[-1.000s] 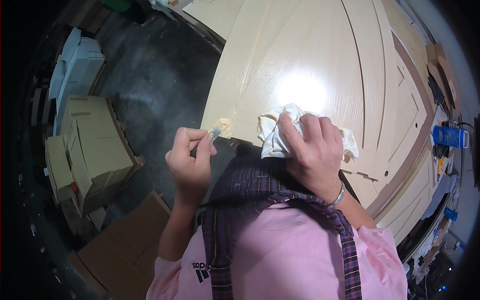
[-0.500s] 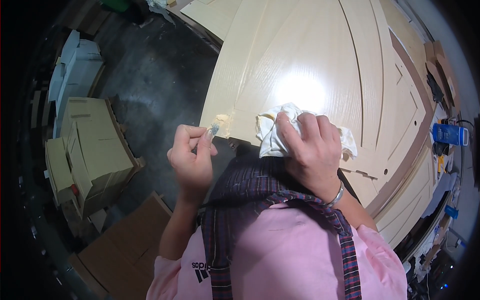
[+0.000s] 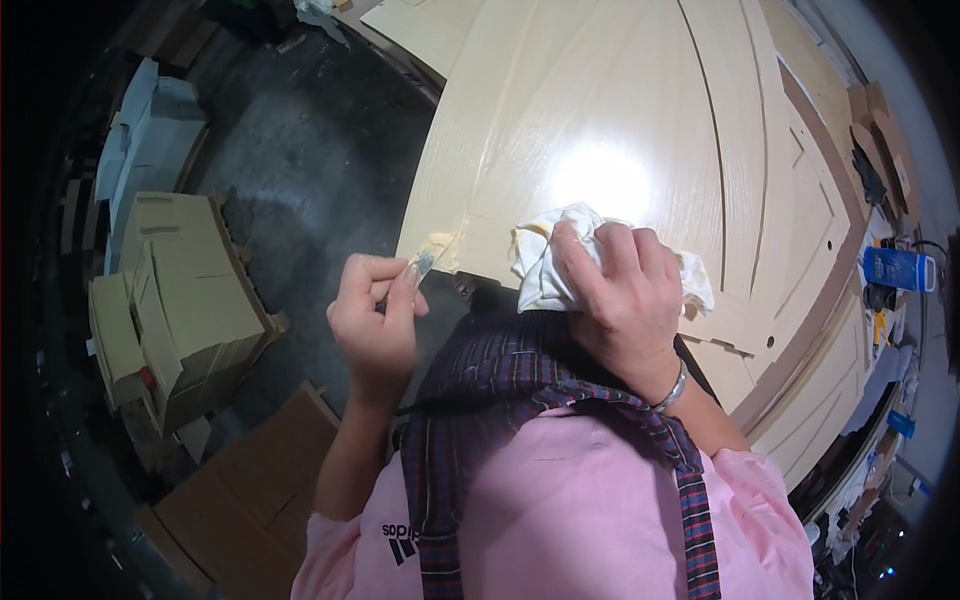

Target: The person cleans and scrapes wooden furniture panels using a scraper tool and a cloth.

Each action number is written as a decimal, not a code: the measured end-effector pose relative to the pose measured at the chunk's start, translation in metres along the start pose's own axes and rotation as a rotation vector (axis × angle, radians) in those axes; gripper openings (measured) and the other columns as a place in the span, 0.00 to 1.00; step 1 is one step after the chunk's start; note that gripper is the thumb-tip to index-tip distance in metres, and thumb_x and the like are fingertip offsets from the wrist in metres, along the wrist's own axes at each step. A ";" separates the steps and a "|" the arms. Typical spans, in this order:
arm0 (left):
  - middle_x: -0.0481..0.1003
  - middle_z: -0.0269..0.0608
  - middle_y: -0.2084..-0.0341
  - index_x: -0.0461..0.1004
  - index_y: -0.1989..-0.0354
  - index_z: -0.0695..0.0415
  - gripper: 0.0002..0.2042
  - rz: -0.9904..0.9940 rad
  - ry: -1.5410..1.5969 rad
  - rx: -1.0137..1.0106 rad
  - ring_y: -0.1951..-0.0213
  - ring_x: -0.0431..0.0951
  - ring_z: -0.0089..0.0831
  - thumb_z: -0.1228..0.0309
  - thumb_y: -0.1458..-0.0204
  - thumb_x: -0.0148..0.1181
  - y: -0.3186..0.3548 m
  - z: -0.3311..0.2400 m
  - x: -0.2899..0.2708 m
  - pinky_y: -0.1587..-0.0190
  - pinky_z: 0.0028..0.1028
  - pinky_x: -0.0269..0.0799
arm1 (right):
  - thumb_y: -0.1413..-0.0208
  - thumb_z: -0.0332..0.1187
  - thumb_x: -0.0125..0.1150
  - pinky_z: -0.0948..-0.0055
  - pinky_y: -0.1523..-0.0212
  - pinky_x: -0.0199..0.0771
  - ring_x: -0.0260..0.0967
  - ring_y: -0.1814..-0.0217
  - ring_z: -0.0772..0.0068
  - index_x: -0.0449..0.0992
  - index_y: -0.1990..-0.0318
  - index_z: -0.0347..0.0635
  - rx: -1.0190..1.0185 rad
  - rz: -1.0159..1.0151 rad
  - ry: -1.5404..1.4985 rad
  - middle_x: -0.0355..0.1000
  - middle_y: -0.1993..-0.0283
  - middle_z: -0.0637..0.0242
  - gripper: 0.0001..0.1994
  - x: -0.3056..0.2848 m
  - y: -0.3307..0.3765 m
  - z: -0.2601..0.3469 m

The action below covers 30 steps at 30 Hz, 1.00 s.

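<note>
Left hand point(image 3: 375, 320): fingers curled, pinching a small scraper blade point(image 3: 421, 264) whose tip meets the near corner of the door panel point(image 3: 640, 100).
Right hand point(image 3: 625, 300): fingers pressed down and bunched on a crumpled white rag point(image 3: 545, 255), which lies on the panel near its lower edge.
Door panel: cream, wood-grained, with curved grooves, lying flat; a bright lamp glare sits just above the rag.
Corner patch point(image 3: 438, 245): pale smear of filler beside the blade tip.
Floor point(image 3: 310, 130): dark concrete, left of the panel.
Cardboard boxes point(image 3: 175, 300): stacked on the floor, well apart from the hands.
</note>
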<state>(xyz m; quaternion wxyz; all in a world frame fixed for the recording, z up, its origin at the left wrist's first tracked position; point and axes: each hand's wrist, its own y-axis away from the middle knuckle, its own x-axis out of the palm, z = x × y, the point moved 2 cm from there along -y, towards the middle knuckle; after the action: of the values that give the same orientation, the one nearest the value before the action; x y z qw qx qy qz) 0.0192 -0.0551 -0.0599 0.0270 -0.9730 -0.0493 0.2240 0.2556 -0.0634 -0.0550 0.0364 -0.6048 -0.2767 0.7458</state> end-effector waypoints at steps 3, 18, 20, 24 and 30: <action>0.73 0.32 0.81 0.69 0.65 0.62 0.04 0.036 -0.040 -0.016 0.77 0.70 0.13 0.82 0.37 0.54 0.013 -0.001 -0.005 0.74 0.16 0.60 | 0.53 0.31 0.59 0.66 0.66 0.64 0.65 0.64 0.63 0.77 0.51 0.47 -0.016 -0.005 0.011 0.67 0.63 0.63 0.18 -0.001 -0.001 0.000; 0.74 0.34 0.82 0.70 0.65 0.64 0.03 -0.038 -0.118 0.085 0.78 0.71 0.14 0.82 0.38 0.55 0.018 0.001 -0.003 0.72 0.17 0.63 | 0.56 0.29 0.59 0.66 0.67 0.63 0.64 0.65 0.63 0.77 0.50 0.46 -0.033 -0.007 -0.004 0.67 0.62 0.63 0.21 0.000 0.000 0.000; 0.74 0.34 0.82 0.70 0.65 0.64 0.03 -0.049 -0.116 0.085 0.78 0.71 0.15 0.82 0.38 0.55 0.018 0.001 -0.002 0.72 0.17 0.64 | 0.56 0.29 0.59 0.66 0.67 0.63 0.64 0.65 0.63 0.77 0.50 0.46 -0.036 -0.015 -0.007 0.67 0.62 0.63 0.21 -0.001 0.000 -0.001; 0.75 0.37 0.83 0.70 0.66 0.64 0.03 -0.043 -0.129 0.110 0.79 0.74 0.19 0.83 0.40 0.57 0.014 -0.001 0.003 0.73 0.19 0.66 | 0.56 0.29 0.59 0.66 0.66 0.63 0.64 0.64 0.63 0.77 0.50 0.46 -0.030 -0.003 0.001 0.67 0.62 0.63 0.20 -0.002 0.000 -0.001; 0.74 0.33 0.81 0.69 0.65 0.62 0.03 -0.002 -0.001 -0.009 0.78 0.70 0.15 0.82 0.38 0.55 0.018 0.006 0.000 0.72 0.16 0.64 | 0.55 0.29 0.59 0.66 0.66 0.64 0.64 0.64 0.63 0.77 0.50 0.46 -0.039 -0.013 0.004 0.66 0.62 0.63 0.20 0.001 0.002 -0.001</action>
<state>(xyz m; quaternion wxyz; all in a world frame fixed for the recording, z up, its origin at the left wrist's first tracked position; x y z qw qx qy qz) 0.0183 -0.0725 -0.0669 0.0230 -0.9729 -0.0515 0.2243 0.2571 -0.0646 -0.0569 0.0299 -0.6051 -0.2951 0.7388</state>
